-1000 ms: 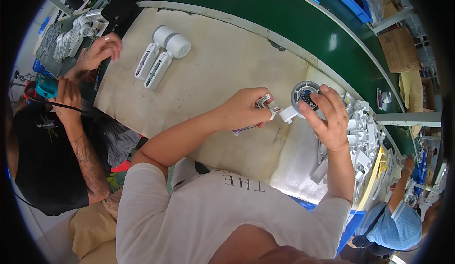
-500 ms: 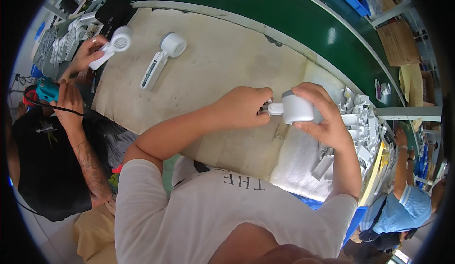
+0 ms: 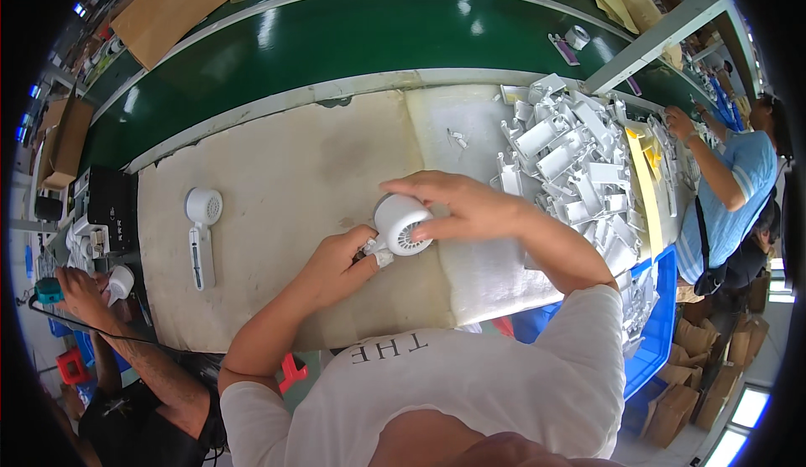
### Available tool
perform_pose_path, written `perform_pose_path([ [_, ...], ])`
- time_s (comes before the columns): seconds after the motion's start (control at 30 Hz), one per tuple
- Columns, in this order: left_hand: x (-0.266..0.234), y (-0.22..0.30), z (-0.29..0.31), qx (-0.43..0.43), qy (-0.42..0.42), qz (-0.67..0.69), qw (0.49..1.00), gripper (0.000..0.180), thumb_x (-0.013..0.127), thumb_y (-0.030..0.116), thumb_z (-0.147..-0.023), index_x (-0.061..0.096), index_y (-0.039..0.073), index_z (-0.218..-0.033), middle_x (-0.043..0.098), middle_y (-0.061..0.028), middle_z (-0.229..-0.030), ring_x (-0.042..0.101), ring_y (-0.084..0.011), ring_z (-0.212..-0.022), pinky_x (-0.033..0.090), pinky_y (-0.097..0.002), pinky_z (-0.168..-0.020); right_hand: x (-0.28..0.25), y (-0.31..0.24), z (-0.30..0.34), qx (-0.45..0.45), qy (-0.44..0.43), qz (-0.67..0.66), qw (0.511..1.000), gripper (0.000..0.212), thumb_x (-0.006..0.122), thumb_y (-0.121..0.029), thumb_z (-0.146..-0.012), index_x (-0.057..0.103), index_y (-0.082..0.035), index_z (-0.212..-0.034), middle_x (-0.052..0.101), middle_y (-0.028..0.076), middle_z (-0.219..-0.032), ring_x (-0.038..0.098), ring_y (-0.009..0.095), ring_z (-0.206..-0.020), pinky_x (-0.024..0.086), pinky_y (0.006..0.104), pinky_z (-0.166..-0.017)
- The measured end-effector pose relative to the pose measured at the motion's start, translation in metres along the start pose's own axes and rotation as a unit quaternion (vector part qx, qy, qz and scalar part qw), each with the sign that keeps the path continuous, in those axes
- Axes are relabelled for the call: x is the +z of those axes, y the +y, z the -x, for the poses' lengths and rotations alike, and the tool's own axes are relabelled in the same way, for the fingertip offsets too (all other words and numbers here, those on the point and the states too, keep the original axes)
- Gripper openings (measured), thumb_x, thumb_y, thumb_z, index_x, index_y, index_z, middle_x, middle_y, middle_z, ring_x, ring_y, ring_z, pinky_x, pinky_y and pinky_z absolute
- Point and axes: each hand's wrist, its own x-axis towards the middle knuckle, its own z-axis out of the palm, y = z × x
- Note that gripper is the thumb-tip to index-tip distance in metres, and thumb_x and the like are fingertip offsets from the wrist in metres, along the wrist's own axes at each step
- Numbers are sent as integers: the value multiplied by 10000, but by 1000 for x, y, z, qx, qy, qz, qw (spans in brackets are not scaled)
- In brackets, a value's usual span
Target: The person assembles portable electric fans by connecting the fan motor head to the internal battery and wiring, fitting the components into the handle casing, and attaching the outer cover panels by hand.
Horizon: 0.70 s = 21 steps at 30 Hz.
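Over the middle of the table I hold a white handheld appliance [image 3: 400, 226] with a round head, a slotted grille and a grey rim. My left hand [image 3: 342, 261] is closed round its handle, which the fingers mostly hide. Against the round head lies my right hand [image 3: 470, 207], thumb by the grille and fingers over the far side. A second appliance of the same kind [image 3: 202, 207] lies on the table to the left, its handle toward me with a dark slot along it.
White plastic housings [image 3: 571, 152] are heaped at the right, by a yellow strip [image 3: 644, 190] and a blue bin [image 3: 663, 333]. At left, a co-worker's hand [image 3: 80, 295] is near a teal power tool [image 3: 48, 291] and another white appliance. A green conveyor [image 3: 353, 35] runs behind.
My view has swung toward the right. The appliance in my hands has been turned, and its grille now shows. The co-worker's white appliance is lower, beside the teal tool.
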Motion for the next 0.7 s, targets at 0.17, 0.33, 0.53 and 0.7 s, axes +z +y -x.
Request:
perform_pose_path([
  [0.17, -18, -22, -17, 59, 107, 383, 916, 248, 487, 134, -873, 518, -26, -1061, 613, -122, -883, 606, -194, -741, 500, -316, -690, -65, 2, 46, 346, 87, 337, 871, 460, 623, -334, -793, 510, -49, -1136, 625, 140, -865, 609, 287, -742, 492, 343, -659],
  [0.33, -31, -8, -29, 116, 204, 426, 874, 294, 457, 172, -883, 521, -18, -1099, 623, -169, -971, 614, -204, -820, 498, -325, -732, -18, 24, 58, 370, 102, 520, 763, 570, 640, -373, -747, 460, -38, -1171, 611, 158, -769, 617, 296, -714, 501, 374, -623],
  [0.53, -36, -5, -37, 64, 171, 440, 879, 274, 491, 221, -892, 536, 30, -1083, 634, -128, -994, 611, -125, -757, 472, -206, -561, -23, 5, 53, 371, 160, 358, 842, 575, 597, -136, -765, 352, -90, -1284, 612, 206, -788, 597, 375, -729, 477, 453, -657],
  [0.7, -33, -21, -35, 144, 174, 475, 851, 299, 459, 136, -884, 513, 19, -1154, 564, -131, -1156, 576, -165, -950, 502, -281, -711, -20, -2, 33, 166, 268, 9, 949, 512, 459, 7, -773, 413, -85, -1275, 549, 139, -1089, 568, 215, -958, 429, 301, -830],
])
